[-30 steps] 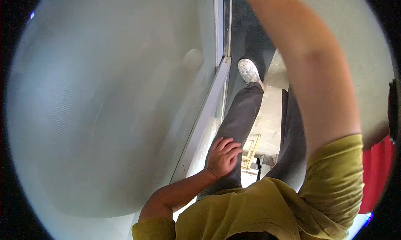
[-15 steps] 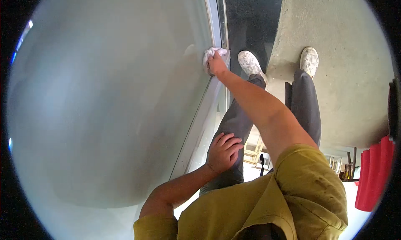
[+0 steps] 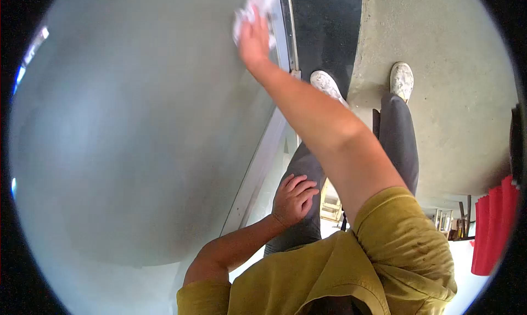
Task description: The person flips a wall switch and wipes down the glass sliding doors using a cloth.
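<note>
My right hand (image 3: pixel 254 40) is stretched up to the top centre, its fingers pressed on a crumpled white cloth (image 3: pixel 258 7). The cloth lies against the large grey glass panel (image 3: pixel 143 123), close to its metal frame (image 3: pixel 258 161). Slight blur softens the cloth and the fingers. On my thigh, in dark grey trousers, rests my left hand (image 3: pixel 295 200) with its fingers apart and nothing in it.
A dark floor strip (image 3: pixel 324 29) runs beside the frame, next to the concrete floor (image 3: pixel 439 57). My white shoes (image 3: pixel 402 82) stand there. A red object (image 3: pixel 494 227) is at the right edge, near some wooden furniture (image 3: pixel 458 224).
My right hand, out of view at first and then at the frame's corner with the cloth, has moved up and left onto the glass. My left hand has stayed on the thigh.
</note>
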`<state>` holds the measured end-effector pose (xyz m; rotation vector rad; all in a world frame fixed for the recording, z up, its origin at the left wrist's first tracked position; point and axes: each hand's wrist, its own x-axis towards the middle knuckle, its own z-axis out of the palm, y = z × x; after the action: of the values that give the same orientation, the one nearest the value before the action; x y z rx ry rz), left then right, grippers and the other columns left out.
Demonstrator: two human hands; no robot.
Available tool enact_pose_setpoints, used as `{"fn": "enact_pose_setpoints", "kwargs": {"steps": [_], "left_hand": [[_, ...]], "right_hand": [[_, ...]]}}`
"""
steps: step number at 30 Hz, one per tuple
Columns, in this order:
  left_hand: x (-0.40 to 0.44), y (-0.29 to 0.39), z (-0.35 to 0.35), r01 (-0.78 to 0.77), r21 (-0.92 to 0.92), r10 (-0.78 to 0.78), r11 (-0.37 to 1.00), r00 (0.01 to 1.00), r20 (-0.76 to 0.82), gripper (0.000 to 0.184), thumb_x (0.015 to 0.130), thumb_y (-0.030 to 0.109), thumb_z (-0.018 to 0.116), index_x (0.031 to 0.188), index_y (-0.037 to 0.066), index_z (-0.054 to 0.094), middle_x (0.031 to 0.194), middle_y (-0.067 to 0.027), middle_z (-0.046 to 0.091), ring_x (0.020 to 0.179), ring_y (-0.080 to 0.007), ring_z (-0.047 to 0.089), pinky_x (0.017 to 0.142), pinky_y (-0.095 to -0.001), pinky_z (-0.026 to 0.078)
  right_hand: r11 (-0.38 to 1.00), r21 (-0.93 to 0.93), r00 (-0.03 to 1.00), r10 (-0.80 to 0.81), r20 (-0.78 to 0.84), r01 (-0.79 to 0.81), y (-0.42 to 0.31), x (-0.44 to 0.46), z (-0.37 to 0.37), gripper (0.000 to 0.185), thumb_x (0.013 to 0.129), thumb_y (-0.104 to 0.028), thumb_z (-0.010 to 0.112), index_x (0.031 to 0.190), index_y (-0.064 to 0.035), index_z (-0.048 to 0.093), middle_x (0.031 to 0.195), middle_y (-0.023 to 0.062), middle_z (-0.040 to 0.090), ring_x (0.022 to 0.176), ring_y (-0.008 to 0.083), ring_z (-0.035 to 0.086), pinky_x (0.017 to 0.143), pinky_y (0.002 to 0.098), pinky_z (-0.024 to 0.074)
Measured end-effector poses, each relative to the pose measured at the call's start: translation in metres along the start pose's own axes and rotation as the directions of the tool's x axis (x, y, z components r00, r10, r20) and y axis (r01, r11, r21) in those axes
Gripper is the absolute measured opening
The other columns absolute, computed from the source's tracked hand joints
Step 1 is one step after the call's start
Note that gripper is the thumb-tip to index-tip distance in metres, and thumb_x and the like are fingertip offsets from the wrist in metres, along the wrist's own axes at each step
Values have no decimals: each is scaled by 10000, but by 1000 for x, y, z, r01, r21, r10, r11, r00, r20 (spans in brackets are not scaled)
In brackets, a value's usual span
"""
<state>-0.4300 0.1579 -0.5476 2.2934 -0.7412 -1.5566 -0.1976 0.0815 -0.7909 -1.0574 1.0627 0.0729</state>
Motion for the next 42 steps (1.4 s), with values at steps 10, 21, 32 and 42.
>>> {"fn": "enact_pose_setpoints", "kwargs": {"steps": [10, 21, 32, 42], "left_hand": [[-6, -7, 2, -32, 19, 32, 999, 999, -30, 194, 757, 99, 636, 950, 105, 660, 1111, -38, 614, 1127, -258, 519, 1003, -478, 378], [-26, -5, 4, -89, 35, 91, 995, 995, -47, 179, 759, 101, 646, 936, 127, 659, 1098, -18, 614, 1127, -250, 514, 1026, -462, 363], [-46, -10, 34, 48, -26, -44, 999, 988, 150, 230, 753, 119, 648, 983, 121, 639, 1122, -69, 615, 1141, -280, 516, 1006, -444, 375], [-30, -4, 8, -181, 69, 185, 981, 980, -66, 226, 749, 126, 641, 973, 104, 631, 1060, -84, 615, 1094, -295, 531, 1007, -456, 367]], "right_hand": [[833, -544, 988, 147, 42, -100, 145, -48, 35, 569, 950, -337, 409, 1427, -37, 332, 1326, 243, 470, 1279, 379, 405, 1071, 449, 316], [818, -564, 843, 221, 491, 114, 102, -54, -62, 424, 848, -214, 484, 1229, -42, 554, 1108, 240, 622, 1061, 410, 580, 969, 439, 443], [694, -68, 389, -318, 865, 717, 7, -272, -82, 273, 693, -267, 642, 904, -95, 652, 920, 103, 644, 895, 308, 617, 740, 468, 463], [855, -252, 533, -33, 845, 452, 39, -227, -59, 428, 803, -450, 488, 800, -74, 692, 739, 185, 654, 736, 397, 626, 736, 474, 485]]}}
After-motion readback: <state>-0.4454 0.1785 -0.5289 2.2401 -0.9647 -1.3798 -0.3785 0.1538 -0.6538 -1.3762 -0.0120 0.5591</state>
